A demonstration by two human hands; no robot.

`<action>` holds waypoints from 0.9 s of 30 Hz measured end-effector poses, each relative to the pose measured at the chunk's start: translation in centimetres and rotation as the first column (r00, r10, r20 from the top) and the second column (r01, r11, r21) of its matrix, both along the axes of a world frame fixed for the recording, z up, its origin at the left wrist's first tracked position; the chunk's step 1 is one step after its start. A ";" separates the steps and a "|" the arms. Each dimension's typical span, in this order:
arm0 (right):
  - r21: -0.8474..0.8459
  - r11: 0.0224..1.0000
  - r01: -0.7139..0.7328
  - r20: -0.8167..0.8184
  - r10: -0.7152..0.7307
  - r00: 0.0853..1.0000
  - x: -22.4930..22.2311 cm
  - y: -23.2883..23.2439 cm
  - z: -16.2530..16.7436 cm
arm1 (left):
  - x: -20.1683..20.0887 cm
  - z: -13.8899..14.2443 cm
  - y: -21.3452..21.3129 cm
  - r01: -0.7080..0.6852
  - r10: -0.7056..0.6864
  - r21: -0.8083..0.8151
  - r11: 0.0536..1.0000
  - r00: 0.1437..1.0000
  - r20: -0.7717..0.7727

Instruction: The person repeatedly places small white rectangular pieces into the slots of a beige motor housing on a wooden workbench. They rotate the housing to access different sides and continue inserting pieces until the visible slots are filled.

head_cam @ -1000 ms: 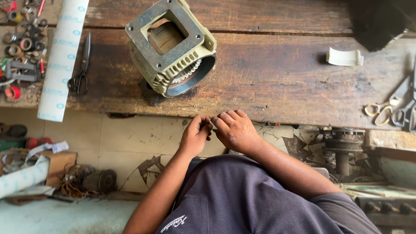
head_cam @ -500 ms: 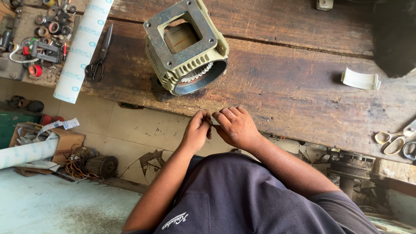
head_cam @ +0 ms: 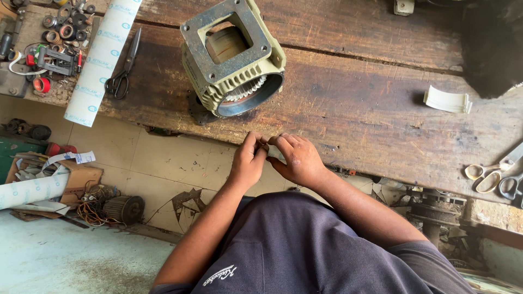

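Pinching something too small to tell, we press our left hand [head_cam: 248,163] and right hand [head_cam: 294,159] fingertips together, motor housing [head_cam: 231,60] just beyond on the tabletop [head_cam: 359,109].

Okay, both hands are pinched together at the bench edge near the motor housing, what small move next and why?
Probably lift both hands toward the open bore of the pale green metal motor housing. The left hand and right hand meet fingertip to fingertip over something too small to identify, at the edge of the worn wooden bench, with the housing just ahead.

olive-beige motor housing [head_cam: 231,62]; brown wooden bench [head_cam: 354,103]; white patterned roll [head_cam: 101,60].
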State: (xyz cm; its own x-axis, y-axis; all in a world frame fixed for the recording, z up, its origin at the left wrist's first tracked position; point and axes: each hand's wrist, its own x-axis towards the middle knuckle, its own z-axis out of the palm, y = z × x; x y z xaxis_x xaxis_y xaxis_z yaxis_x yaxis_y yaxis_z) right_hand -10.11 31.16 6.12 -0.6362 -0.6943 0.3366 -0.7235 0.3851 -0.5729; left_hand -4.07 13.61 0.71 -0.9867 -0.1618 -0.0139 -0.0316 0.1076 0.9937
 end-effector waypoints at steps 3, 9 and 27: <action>-0.029 0.999 0.034 0.030 -0.033 0.999 0.8 -0.1 -0.1 | 0.5 0.3 0.0 0.007 -0.008 0.033 0.999 1.000 0.019; -0.021 0.995 0.094 0.077 -0.092 0.993 1.8 -0.2 -0.1 | 1.3 -0.3 0.1 -0.027 0.027 0.012 1.000 1.000 -0.003; -0.128 0.989 0.070 0.135 -0.052 0.989 2.7 0.4 0.0 | 2.4 -1.6 0.3 -0.067 0.043 0.330 0.942 0.996 0.079</action>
State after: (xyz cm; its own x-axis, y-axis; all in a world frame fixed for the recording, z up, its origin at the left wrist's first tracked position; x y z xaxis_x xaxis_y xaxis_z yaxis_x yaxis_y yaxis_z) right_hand -7.40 31.59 6.16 -0.7206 -0.6081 0.3331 -0.6160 0.3411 -0.7101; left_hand -1.70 13.90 -0.93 -0.9710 -0.1901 -0.1447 -0.0989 -0.2315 0.9678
